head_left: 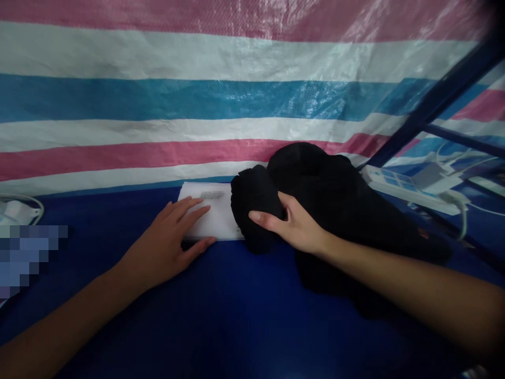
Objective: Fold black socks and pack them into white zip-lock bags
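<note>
My right hand (pixel 298 223) grips a rolled black cloth bundle (pixel 252 202), thumb on the near side and the other fingers hidden behind it. The bundle covers the right end of a stack of white printed paper (pixel 211 213), whose small text I cannot read. On the left end of that paper rests my left hand (pixel 173 237), palm down with its fingers spread and nothing held. Behind and right of my right hand lies a large heap of black cloth (pixel 335 195), perhaps a garment, with a small orange mark.
A blue surface (pixel 236 316) lies under everything. Striped plastic sheeting (pixel 197 100) hangs behind it. At right a white power strip (pixel 410 187) with plugs and cords sits by a dark metal frame (pixel 437 100). On the left are a white charger (pixel 18 213) and a pixelated object (pixel 27 258).
</note>
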A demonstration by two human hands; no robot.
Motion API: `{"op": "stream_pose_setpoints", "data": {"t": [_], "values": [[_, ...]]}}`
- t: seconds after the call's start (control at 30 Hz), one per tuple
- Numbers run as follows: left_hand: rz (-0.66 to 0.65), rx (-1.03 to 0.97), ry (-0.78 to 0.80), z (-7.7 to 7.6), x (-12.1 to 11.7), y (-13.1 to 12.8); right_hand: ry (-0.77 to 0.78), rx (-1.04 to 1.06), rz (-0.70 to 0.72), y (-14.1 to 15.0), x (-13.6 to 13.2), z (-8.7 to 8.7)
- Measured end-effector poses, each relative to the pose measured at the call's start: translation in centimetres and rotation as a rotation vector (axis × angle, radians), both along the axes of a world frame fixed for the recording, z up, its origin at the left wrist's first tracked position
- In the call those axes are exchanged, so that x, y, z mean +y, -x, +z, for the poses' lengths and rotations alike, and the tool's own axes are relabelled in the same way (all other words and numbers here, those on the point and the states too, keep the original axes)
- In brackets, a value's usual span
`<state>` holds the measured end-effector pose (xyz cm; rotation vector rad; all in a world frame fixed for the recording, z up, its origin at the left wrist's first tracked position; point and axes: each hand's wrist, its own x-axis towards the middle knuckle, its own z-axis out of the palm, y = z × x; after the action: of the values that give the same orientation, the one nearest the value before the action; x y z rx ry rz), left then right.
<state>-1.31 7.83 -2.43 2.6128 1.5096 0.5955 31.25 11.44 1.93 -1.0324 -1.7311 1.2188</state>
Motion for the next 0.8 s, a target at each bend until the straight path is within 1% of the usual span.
{"op": "stream_pose_setpoints", "data": {"t": [0.07, 0.2, 0.37, 0.5, 0.6, 0.67, 0.73, 0.8], "values": [[0.005, 0.008, -0.009, -0.1, 0.0, 0.0, -0.002, 0.013, 0.006, 0.0, -0.1, 0.1], [-0.015, 0.010, -0.017, -0.1, 0.0, 0.0, -0.001, 0.042, 0.062, 0.0, -0.3, 0.1], [-0.004, -0.007, -0.018, 0.4, -0.1, -0.2, 0.012, 0.072, 0.091, -0.1, -0.3, 0.2], [0.047, 0.043, 0.003, 0.9, -0.3, -0.7, 0.045, 0.078, 0.167, -0.1, -0.3, 0.5], [0.096, 0.109, 0.028, 1.0, -1.0, -0.9, 0.079, 0.102, 0.219, 0.0, -0.3, 0.5], [0.112, 0.149, 0.029, 1.0, -1.5, -1.1, 0.102, 0.118, 0.191, 0.0, -0.3, 0.4], [0.115, 0.176, 0.000, 1.1, -1.9, -1.4, 0.135, 0.153, 0.110, 0.1, -0.2, 0.1], [0.099, 0.184, -0.055, 1.3, -1.8, -1.8, 0.162, 0.240, 0.017, 0.3, 0.1, -0.2]]}}
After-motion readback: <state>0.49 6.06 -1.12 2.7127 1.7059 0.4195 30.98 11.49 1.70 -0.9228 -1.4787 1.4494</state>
